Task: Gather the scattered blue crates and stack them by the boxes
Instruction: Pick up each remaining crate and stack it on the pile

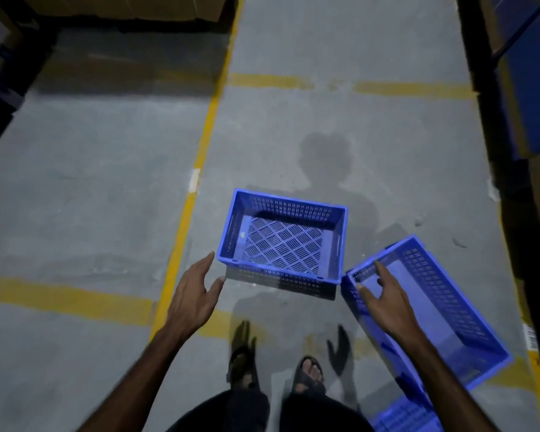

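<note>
No brand or readable writing showed on the crates; only a small barcode label [532, 337] sat at the floor's right edge, too small to read. Three blue crates were in view. The upright crate [282, 238] stood empty on the grey floor [91, 198], just right of the long yellow line [200, 151]. The tilted crate [434, 307] lay beside it near the right edge, almost touching its near right corner. A third crate [402, 414] showed partly at the bottom edge. The left hand [194, 294] hovered by the upright crate's near left corner, fingers spread, holding nothing. The right hand [384, 297] hung over the tilted crate's rim, fingers spread, whether touching it I could not tell. Cardboard boxes [122, 6] sat at the far left corner.
</note>
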{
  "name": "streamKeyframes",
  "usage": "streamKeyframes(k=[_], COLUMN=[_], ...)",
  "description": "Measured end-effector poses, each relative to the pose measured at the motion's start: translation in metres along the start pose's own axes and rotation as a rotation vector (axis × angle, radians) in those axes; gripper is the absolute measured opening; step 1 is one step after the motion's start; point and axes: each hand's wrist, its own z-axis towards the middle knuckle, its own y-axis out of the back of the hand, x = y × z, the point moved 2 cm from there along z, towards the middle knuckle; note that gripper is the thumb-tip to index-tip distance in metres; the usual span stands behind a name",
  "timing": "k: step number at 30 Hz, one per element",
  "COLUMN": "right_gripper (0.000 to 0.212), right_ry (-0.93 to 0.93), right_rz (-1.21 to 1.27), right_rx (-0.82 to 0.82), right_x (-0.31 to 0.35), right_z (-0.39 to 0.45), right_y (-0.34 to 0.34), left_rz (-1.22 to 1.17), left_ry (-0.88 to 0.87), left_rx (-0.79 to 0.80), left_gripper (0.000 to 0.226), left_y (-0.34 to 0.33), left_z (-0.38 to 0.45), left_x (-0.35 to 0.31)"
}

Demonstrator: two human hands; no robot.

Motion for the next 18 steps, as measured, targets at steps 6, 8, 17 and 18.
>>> streamKeyframes(k=[6, 8, 17, 18], right_gripper=[0.073, 0.076, 0.072, 0.073], right_ry=[-0.077, -0.083, -0.15, -0.163], right_rz=[0.061, 0.067, 0.256, 0.265], right_rx=[0.04, 0.037, -0.145, -0.175], right_x=[-0.042, -0.056, -0.12, -0.128], right_z=[0.118, 0.161, 0.321, 0.335], right_y=[-0.08, -0.106, -0.178, -0.184], left_rz=[0.001, 0.015, 0.061, 0.045], left_ry=[0.03, 0.02, 0.089, 0.114], left_rx=[-0.047, -0.051, -0.044, -0.047], left_gripper=[0.065, 0.066, 0.073, 0.072], left_y=[-0.062, -0.084, -0.18, -0.191], left_z=[0.101, 0.135, 0.283, 0.297], left_x=[0.07, 0.097, 0.201, 0.209])
